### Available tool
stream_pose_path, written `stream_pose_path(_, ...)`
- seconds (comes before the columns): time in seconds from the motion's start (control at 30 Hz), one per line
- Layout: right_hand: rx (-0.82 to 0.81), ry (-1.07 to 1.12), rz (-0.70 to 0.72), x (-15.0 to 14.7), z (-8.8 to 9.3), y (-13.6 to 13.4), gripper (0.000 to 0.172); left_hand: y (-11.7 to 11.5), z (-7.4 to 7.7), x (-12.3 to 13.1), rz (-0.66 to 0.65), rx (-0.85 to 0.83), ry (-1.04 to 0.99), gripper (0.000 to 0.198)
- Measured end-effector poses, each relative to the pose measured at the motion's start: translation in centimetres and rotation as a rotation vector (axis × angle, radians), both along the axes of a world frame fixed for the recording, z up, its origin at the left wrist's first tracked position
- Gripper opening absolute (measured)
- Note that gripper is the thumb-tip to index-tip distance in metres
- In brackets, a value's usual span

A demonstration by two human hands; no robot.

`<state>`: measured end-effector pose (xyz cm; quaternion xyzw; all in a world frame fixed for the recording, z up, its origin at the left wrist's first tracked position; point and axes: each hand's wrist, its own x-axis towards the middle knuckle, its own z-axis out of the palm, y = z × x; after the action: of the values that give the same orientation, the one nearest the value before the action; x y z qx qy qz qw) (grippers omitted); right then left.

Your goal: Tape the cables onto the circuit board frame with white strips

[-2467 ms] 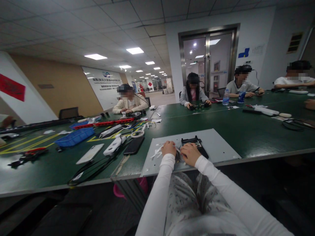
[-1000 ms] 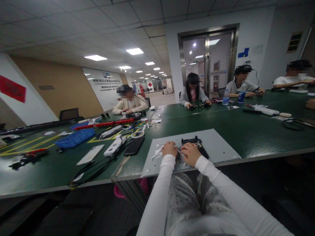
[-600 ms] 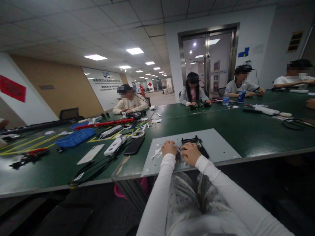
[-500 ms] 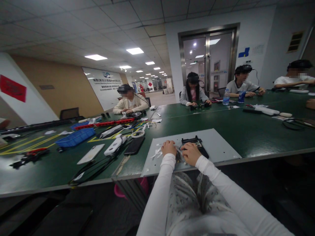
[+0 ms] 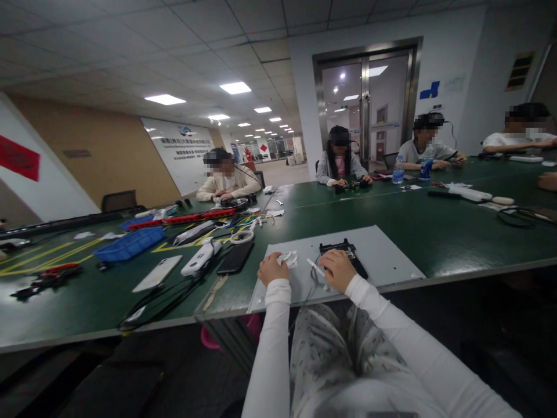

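Note:
A grey board [image 5: 383, 261] lies at the table's near edge, under both hands. At its left side, my left hand [image 5: 273, 269] has its fingers curled against a bunch of thin white strips [image 5: 289, 259]; its grip is partly hidden. My right hand [image 5: 339, 270] is closed, with a narrow white strip [image 5: 315, 266] jutting left from its fingertips. Just beyond the right hand rests a flat black device [image 5: 357, 265] with an open, frame-like top, partly covered by the hand. A thin grey cable [image 5: 312, 281] runs between the hands towards the near edge.
Left of the board lie a black phone [image 5: 235, 258], a white power bank [image 5: 201, 257], a white phone [image 5: 157, 273] and black cables [image 5: 167, 307]. Farther left sits a blue tray [image 5: 129, 244]. Several people sit across the green table [image 5: 452, 232]; water bottles [image 5: 398, 170] stand near them.
My left hand has moved left, away from my right hand, and the white strips now lie bunched at its fingertips. The right hand stays by the black device, a white strip now showing at its fingers.

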<state>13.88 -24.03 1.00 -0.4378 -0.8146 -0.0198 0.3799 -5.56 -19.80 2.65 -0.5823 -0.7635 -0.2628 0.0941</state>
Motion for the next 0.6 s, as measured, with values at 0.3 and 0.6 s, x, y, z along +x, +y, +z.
stream_pose_path(0.3, 0.119, 0.249, -0.058, 2.0, 1.4, -0.7, 0.029, 0.6, -0.3, -0.1, 0.069, -0.102, -0.002, 0.028)
stream_pose_path(0.6, 0.143, 0.409, -0.268, 9.8, 0.4, 0.9, 0.031, 0.6, 0.1, -0.3, 0.058, -0.105, -0.052, 0.027)
